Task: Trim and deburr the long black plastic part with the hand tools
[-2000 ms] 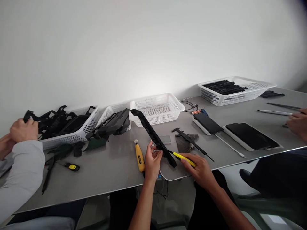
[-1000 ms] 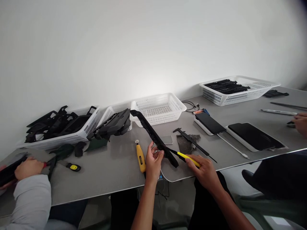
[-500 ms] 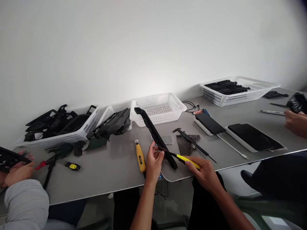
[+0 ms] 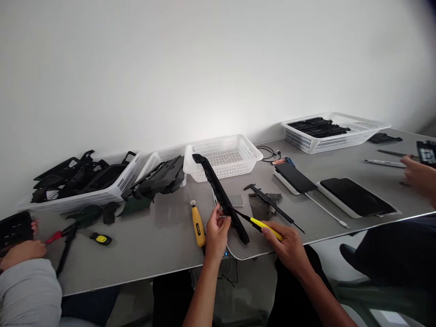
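My left hand [image 4: 218, 232] is closed around a long black plastic trim piece [image 4: 211, 180], gripping its lower half. The piece slants from upper left to lower right above the table's front edge. In my right hand [image 4: 286, 241] is a yellow-handled knife [image 4: 266, 228], pointing left. Its thin dark blade lies against the trim piece just above my left fingers; the exact contact is hard to make out. A yellow rotary tool [image 4: 197, 225] lies left of my left hand. Beyond my right hand a dark caliper [image 4: 272, 206] rests on a grey scrap [image 4: 258, 208].
An open white basket [image 4: 223, 172] stands behind the trim piece. Baskets of black parts [image 4: 117, 190] [image 4: 316, 144] stand left and right. Two black-topped white devices [image 4: 295, 177] [image 4: 354, 195] lie right. Co-workers' hands [image 4: 25, 252] [image 4: 420, 179] hold black parts at both sides.
The knife blade has shifted slightly along the trim piece, while both my hands keep their grips. At left, a co-worker's black part has turned; at right, another co-worker's part has turned too.
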Demonstrator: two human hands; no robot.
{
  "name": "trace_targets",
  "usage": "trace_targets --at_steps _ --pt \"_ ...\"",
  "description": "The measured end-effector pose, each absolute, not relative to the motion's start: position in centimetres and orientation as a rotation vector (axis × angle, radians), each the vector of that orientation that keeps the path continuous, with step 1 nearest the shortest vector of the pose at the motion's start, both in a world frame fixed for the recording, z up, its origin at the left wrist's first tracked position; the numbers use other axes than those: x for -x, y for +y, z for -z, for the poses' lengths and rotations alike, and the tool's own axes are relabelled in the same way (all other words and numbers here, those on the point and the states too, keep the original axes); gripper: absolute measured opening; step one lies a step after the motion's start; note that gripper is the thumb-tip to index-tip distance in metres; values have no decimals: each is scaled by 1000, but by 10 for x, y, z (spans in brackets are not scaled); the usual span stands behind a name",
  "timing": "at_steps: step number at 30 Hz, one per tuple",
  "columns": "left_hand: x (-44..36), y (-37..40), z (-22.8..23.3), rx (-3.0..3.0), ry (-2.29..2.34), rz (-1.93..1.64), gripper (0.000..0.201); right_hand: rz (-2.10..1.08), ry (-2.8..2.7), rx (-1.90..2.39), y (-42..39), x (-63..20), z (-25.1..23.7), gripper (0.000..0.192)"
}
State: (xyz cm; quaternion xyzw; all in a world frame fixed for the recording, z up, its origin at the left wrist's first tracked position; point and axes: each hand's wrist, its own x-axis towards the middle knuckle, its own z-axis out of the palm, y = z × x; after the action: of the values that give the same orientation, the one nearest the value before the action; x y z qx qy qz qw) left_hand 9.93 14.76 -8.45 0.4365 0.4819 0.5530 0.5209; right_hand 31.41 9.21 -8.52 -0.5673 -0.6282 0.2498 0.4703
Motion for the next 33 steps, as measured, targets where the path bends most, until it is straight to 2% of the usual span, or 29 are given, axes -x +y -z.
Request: trace_targets --at_steps 10,18,33 --pt "-100 151 88 -954 1128 -1375 62 -550 -1574 1423 93 -311 91 48" --pt "-102 147 86 -971 1087 -1272 77 -549 -1548 1437 95 -308 93 49" --pt "-98 149 86 -1011 1140 -1361 76 -588 -1574 1404 92 -311 88 49"
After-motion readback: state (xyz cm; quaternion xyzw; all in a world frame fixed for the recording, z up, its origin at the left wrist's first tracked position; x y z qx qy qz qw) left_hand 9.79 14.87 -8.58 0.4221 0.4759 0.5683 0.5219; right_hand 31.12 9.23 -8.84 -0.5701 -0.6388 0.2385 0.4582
